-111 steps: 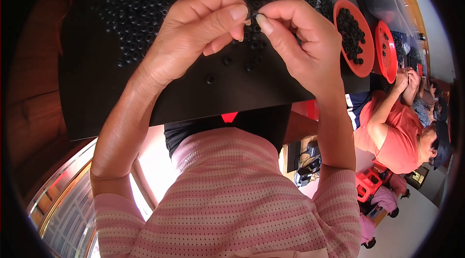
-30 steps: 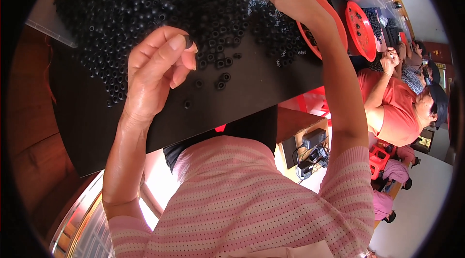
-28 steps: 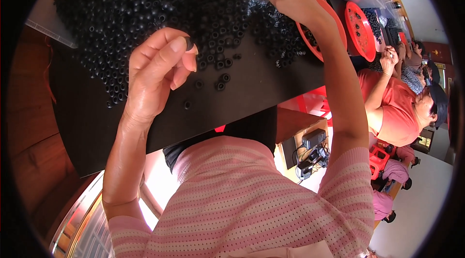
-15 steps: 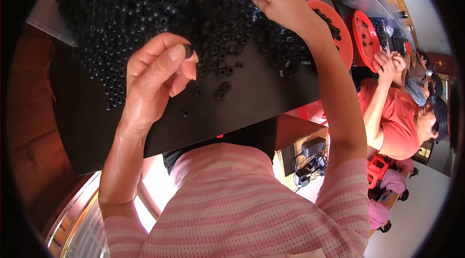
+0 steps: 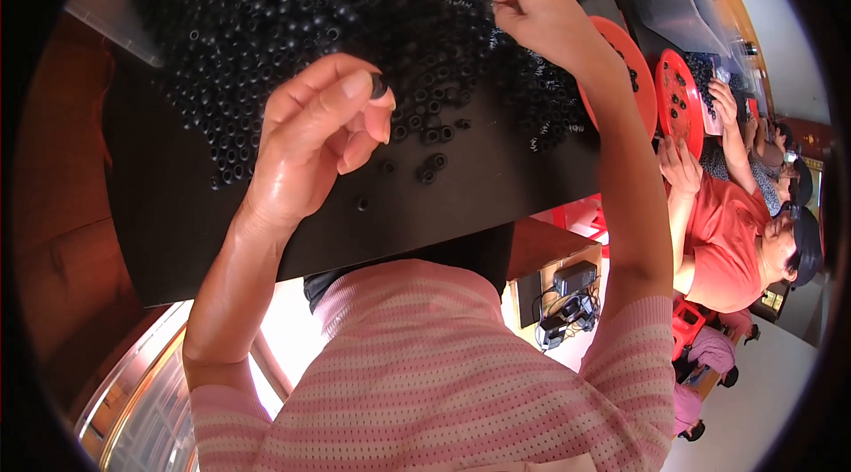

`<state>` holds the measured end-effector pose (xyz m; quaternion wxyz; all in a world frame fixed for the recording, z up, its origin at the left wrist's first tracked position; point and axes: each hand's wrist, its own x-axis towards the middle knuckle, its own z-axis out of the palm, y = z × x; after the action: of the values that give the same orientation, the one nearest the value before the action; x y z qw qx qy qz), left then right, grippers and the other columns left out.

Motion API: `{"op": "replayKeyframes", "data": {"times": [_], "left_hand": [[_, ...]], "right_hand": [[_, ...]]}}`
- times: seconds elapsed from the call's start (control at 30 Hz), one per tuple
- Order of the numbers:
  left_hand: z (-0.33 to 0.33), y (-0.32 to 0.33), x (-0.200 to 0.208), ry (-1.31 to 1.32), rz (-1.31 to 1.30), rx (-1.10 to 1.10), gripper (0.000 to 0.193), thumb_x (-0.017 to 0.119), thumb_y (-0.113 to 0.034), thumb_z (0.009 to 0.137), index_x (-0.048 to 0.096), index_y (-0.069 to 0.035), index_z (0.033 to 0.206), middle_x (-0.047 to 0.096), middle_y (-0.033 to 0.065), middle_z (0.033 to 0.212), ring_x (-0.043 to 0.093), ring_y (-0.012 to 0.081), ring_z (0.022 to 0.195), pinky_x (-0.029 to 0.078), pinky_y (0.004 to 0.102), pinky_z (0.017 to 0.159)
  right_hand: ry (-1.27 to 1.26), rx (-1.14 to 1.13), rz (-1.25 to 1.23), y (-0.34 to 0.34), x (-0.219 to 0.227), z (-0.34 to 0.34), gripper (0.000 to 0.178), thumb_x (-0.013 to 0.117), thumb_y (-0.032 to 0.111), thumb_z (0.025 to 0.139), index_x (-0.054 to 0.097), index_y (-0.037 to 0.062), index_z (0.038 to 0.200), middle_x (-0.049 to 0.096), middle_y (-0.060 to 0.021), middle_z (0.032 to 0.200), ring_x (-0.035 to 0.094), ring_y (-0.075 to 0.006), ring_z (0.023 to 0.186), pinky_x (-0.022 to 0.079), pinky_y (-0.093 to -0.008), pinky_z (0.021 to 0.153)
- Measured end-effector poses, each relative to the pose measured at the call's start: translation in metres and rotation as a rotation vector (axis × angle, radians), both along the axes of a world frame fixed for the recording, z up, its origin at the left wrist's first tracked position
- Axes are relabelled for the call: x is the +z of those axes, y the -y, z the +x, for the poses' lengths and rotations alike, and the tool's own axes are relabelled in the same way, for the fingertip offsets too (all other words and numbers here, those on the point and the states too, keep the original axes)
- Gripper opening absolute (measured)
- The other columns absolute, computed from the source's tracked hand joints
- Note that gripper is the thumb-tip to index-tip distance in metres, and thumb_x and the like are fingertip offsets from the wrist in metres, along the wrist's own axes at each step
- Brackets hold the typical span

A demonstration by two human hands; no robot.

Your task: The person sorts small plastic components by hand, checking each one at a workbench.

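Observation:
My left hand [image 5: 310, 140] is closed, pinching a small black ring [image 5: 378, 85] between thumb and fingertips just above the table. Many similar black rings lie in a wide pile [image 5: 266, 38] beyond that hand. A few loose black rings [image 5: 429, 172] sit on the dark tabletop to its right. My right hand [image 5: 551, 24] is closed, thumb against fingers, over the right part of the pile. Whatever its fingertips hold is hidden. Near it, thin whitish bits [image 5: 542, 131] show among the black pieces.
A red tray [image 5: 644, 104] with black pieces stands beside my right forearm; another red tray [image 5: 681, 122] lies farther right, near a co-worker in an orange shirt [image 5: 731, 241]. The dark table's [image 5: 266, 250] front edge faces me. A box with black power adapters [image 5: 567, 304] stands below.
The whole view has shifted a little, moving the table and both hands rightward in the picture. Both hands keep their pinch. The co-worker's hands have moved apart, one reaching farther away.

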<state>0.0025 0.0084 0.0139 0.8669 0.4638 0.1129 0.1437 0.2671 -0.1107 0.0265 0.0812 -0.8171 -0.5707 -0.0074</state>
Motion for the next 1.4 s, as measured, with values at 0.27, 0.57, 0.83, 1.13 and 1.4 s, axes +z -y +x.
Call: {"op": "replayKeyframes", "data": {"times": [0.27, 0.57, 0.83, 1.13, 1.4], "left_hand": [[-0.001, -0.004, 0.001, 0.017, -0.117, -0.009, 0.023, 0.052, -0.023, 0.096, 0.062, -0.003, 0.09, 0.059, 0.0035, 0.069, 0.039, 0.0056, 0.048, 0.027, 0.0202, 0.043], [-0.002, -0.005, 0.001, 0.042, -0.12, -0.018, 0.025, 0.052, -0.025, 0.096, 0.062, -0.004, 0.089, 0.059, 0.0037, 0.07, 0.04, 0.0058, 0.049, 0.027, 0.0202, 0.043], [-0.001, -0.002, -0.001, 0.023, -0.09, 0.006, 0.024, 0.053, -0.025, 0.096, 0.063, -0.005, 0.09, 0.058, 0.0022, 0.069, 0.041, 0.0058, 0.05, 0.027, 0.0197, 0.044], [0.003, -0.005, 0.0, 0.019, 0.142, 0.099, 0.025, 0.054, -0.026, 0.095, 0.064, -0.003, 0.091, 0.059, 0.0015, 0.07, 0.04, 0.0061, 0.049, 0.028, 0.0199, 0.045], [0.004, 0.005, 0.015, -0.167, 0.189, 0.038, 0.025, 0.056, -0.025, 0.096, 0.064, -0.002, 0.097, 0.061, 0.0027, 0.073, 0.043, 0.0053, 0.051, 0.03, 0.0181, 0.044]], "right_hand": [[-0.856, -0.04, 0.341, 0.015, 0.033, -0.089, 0.01, 0.064, 0.008, 0.087, 0.065, 0.0013, 0.095, 0.059, 0.0015, 0.069, 0.056, -0.0054, 0.058, 0.041, -0.0194, 0.049], [-1.125, 0.033, 0.555, 0.008, 0.026, -0.115, 0.008, 0.068, 0.009, 0.085, 0.065, 0.0023, 0.088, 0.059, 0.0025, 0.069, 0.055, -0.0035, 0.059, 0.04, -0.017, 0.048], [-1.182, -0.047, 0.537, 0.018, 0.016, -0.111, 0.008, 0.069, 0.01, 0.084, 0.066, 0.0025, 0.087, 0.059, 0.0023, 0.068, 0.054, -0.0034, 0.059, 0.039, -0.0172, 0.049], [-0.596, -0.064, 0.393, 0.055, -0.001, -0.096, 0.013, 0.065, 0.007, 0.088, 0.065, 0.0011, 0.1, 0.062, 0.0004, 0.082, 0.053, -0.0058, 0.067, 0.042, -0.0202, 0.06], [-0.471, 0.007, 0.521, 0.084, 0.003, -0.083, 0.014, 0.065, 0.005, 0.086, 0.063, -0.0003, 0.1, 0.056, -0.0045, 0.08, 0.053, -0.0116, 0.067, 0.042, -0.023, 0.061]]}}
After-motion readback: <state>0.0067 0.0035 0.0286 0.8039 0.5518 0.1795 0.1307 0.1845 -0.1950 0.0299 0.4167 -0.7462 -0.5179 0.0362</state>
